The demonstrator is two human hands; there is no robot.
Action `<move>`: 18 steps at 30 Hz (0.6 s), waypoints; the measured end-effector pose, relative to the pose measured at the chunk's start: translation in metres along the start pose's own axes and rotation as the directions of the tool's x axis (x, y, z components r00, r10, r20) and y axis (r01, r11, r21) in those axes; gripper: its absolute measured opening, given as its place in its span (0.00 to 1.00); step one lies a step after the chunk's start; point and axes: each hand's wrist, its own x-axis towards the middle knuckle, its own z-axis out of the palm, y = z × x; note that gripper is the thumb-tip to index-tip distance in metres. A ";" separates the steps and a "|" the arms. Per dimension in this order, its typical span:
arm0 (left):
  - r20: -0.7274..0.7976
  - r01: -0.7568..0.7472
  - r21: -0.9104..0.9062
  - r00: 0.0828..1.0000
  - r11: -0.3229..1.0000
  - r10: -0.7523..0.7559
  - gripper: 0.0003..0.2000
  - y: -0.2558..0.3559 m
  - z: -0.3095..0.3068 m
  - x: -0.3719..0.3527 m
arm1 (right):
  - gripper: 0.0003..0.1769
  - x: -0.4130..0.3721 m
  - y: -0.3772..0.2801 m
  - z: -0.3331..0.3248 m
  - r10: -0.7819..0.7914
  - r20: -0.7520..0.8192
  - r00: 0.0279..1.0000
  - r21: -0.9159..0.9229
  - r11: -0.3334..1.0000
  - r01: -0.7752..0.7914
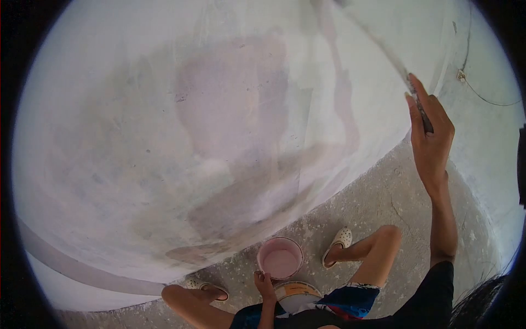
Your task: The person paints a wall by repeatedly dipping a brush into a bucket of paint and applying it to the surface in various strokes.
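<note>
My right hand (431, 131) is raised at the right, closed around a long thin handle (383, 46) that runs up and left across the white wall (137, 137); its far end is out of view. My left hand (265, 286) reaches down and grips the near rim of a small round bucket (280, 257) holding pale pink paint. The bucket stands on the concrete floor (372, 203) between my feet, close to the wall's base. The wall carries patchy pinkish streaks (230, 98) in its middle.
I am crouched, knees bent, in white perforated clogs (338, 242) and blue patterned shorts (350, 299). A round lid or second can (296, 293) lies just behind the bucket. A grey band (82, 268) runs along the wall's foot. A thin wire (482, 93) hangs at the right.
</note>
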 end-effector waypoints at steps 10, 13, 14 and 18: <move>-0.018 -0.013 0.017 1.000 1.000 0.014 0.07 0.004 0.003 -0.002 | 0.18 -0.024 0.015 -0.020 -0.260 0.761 0.594 0.262 0.961 0.084; -0.009 -0.012 0.028 1.000 1.000 0.012 0.07 0.001 0.000 -0.003 | 0.19 -0.019 0.003 -0.015 -0.047 0.533 0.845 0.055 0.998 0.021; 0.000 -0.033 0.030 0.999 0.999 0.033 0.07 0.002 -0.001 -0.002 | 0.19 -0.019 0.004 -0.008 -0.004 0.323 0.946 0.038 0.999 -0.009; -0.022 -0.001 -0.016 1.000 1.000 0.001 0.07 0.015 0.007 -0.007 | 0.19 -0.026 0.004 0.003 -0.006 0.170 0.985 0.098 0.995 -0.011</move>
